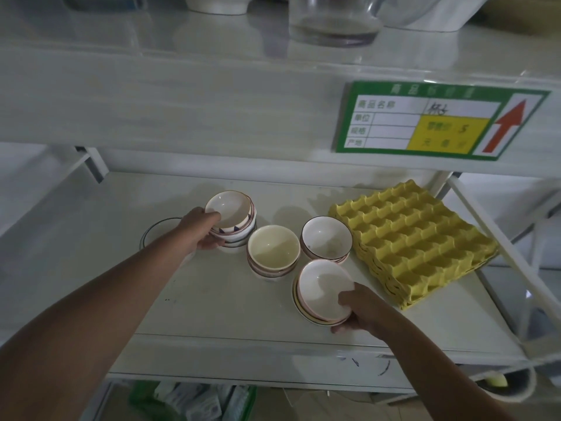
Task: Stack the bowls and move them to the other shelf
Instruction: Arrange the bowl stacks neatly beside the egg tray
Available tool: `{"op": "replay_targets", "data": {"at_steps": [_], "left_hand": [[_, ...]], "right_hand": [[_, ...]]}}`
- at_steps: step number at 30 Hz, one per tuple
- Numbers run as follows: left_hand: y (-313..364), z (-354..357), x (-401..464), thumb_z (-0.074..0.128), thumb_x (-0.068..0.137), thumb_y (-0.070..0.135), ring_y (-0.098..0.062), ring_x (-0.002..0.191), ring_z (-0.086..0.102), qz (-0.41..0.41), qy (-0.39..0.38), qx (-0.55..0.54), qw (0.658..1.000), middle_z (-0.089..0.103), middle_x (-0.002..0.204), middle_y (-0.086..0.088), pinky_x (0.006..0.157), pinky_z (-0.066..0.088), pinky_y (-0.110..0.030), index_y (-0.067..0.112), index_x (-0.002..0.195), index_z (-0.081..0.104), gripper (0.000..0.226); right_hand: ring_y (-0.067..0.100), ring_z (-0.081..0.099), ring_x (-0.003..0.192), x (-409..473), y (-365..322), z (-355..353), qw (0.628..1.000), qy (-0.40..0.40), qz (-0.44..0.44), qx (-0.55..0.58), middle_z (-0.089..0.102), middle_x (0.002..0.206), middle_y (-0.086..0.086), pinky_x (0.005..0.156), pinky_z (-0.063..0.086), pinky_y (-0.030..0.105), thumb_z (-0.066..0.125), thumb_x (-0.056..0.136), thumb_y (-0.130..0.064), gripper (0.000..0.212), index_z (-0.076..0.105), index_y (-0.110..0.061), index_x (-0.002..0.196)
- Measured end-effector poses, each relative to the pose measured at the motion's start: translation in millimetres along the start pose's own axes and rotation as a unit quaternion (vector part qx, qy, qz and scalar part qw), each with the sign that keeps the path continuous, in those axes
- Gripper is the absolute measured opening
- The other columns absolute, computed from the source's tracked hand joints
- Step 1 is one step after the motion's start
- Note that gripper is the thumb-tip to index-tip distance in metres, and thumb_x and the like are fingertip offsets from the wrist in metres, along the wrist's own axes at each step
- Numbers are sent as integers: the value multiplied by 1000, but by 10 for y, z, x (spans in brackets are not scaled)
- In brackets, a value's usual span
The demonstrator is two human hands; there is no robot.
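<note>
Several small stacks of white bowls stand on the middle shelf (212,302). My left hand (206,230) grips the far-left stack (232,214), thumb on the top bowl's rim, the stack tilted toward me. My right hand (361,311) grips the near-right stack (320,291), thumb inside the top bowl, this stack tilted to the left. Between them sits a cream-tinted stack (273,250) and behind it a dark-rimmed stack (326,240), both untouched. A flat dark-rimmed dish (154,230) lies behind my left forearm, partly hidden.
A pile of yellow egg trays (416,238) fills the shelf's right side. The upper shelf carries a glass jar (334,19) and white ware; a green price label (437,120) hangs on its front edge. Green-and-white packages (194,399) lie below.
</note>
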State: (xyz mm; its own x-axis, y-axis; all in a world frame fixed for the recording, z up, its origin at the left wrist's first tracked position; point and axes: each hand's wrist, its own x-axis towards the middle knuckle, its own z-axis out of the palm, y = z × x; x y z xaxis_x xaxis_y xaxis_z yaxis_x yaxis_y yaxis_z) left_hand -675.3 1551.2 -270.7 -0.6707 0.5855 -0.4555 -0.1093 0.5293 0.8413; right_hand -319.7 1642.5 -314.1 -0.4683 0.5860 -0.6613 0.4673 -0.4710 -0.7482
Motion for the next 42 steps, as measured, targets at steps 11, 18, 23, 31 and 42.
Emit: {"op": "replay_targets", "data": {"at_steps": [11, 18, 23, 31, 42], "left_hand": [[1, -7, -118, 52, 85, 22, -38, 68, 69, 12, -2, -22, 1000, 59, 100, -18, 51, 57, -33, 8, 116, 47, 34], [3, -14, -205, 54, 85, 25, -41, 77, 71, 15, 22, -50, 998, 53, 124, -17, 62, 59, -42, 12, 129, 40, 49], [30, -14, -315, 55, 86, 24, -40, 76, 70, 15, 65, -58, 996, 53, 123, -16, 72, 58, -52, 20, 140, 30, 60], [-99, -10, -465, 58, 66, 40, -41, 88, 66, 93, 187, 65, 976, 41, 120, -11, 66, 59, -55, 20, 123, 43, 62], [143, 458, -901, 57, 81, 10, -25, 80, 54, 310, 215, 111, 920, 59, 91, -9, 68, 39, -29, 8, 97, 57, 16]], "right_hand": [[41, 66, 90, -292, -272, -143, 1000, 4, 4, 8, 55, 119, 21, 62, 64, 46, 58, 74, -5, 64, 47, -7, 137], [42, 66, 73, -419, -973, -239, 999, 32, -1, -17, 60, 95, 21, 53, 61, 40, 42, 97, 5, 28, 40, 1, 125], [39, 70, 55, -165, -1354, -199, 998, 63, -6, -25, 56, 99, 22, 43, 61, 37, 40, 97, 4, 34, 34, 0, 131], [40, 68, 68, 245, -1343, -114, 991, 95, 1, -96, 57, 95, 22, 54, 59, 36, 41, 97, -2, 51, 32, -1, 147], [25, 64, 51, 337, -1303, -242, 981, 98, 10, -168, 66, 86, 22, 40, 51, 24, 46, 92, -12, 43, 43, 1, 133]]}}
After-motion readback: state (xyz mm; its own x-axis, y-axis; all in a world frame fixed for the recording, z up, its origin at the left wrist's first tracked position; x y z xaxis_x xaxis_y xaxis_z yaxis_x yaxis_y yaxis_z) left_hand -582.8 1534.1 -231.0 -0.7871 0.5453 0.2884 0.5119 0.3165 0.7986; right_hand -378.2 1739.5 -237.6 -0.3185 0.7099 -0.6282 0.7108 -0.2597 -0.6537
